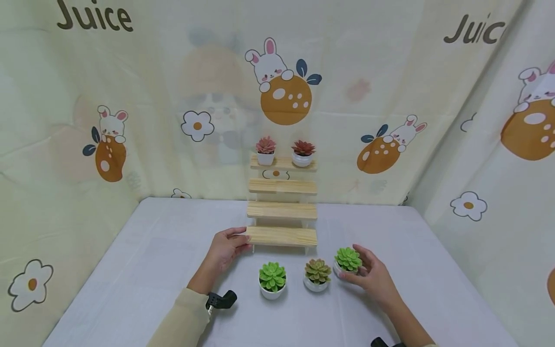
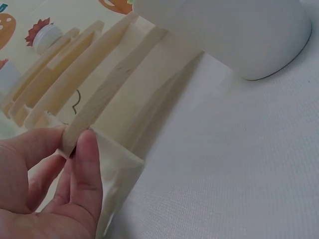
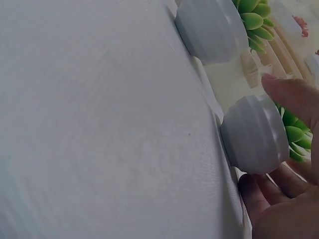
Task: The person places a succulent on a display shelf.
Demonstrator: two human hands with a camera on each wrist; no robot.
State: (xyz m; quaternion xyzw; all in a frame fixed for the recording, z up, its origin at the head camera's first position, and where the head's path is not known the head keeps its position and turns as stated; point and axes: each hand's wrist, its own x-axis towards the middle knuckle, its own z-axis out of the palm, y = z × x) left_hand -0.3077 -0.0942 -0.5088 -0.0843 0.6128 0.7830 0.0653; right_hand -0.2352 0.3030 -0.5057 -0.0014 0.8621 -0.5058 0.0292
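Observation:
A wooden tiered stand (image 1: pixel 282 236) rises at the table's middle. My left hand (image 1: pixel 227 249) pinches the left end of its lowest board (image 2: pixel 107 89) between thumb and fingers. To the right, my right hand (image 1: pixel 374 274) holds a bright green potted succulent (image 1: pixel 348 259), thumb on the near side and fingers round the far side. In the right wrist view its white ribbed pot (image 3: pixel 255 134) sits between thumb and fingers, close to the cloth. An olive-green potted succulent (image 1: pixel 318 272) stands just left of it. Another bright green potted succulent (image 1: pixel 272 278) is further left.
On the top board stand a pink potted succulent (image 1: pixel 266 150) and a dark red potted succulent (image 1: pixel 303 153). A white cloth covers the table (image 1: pixel 143 270). Printed curtains (image 1: pixel 329 183) hang behind and at both sides. A black wrist camera (image 1: pixel 222 300) sits on the left wrist.

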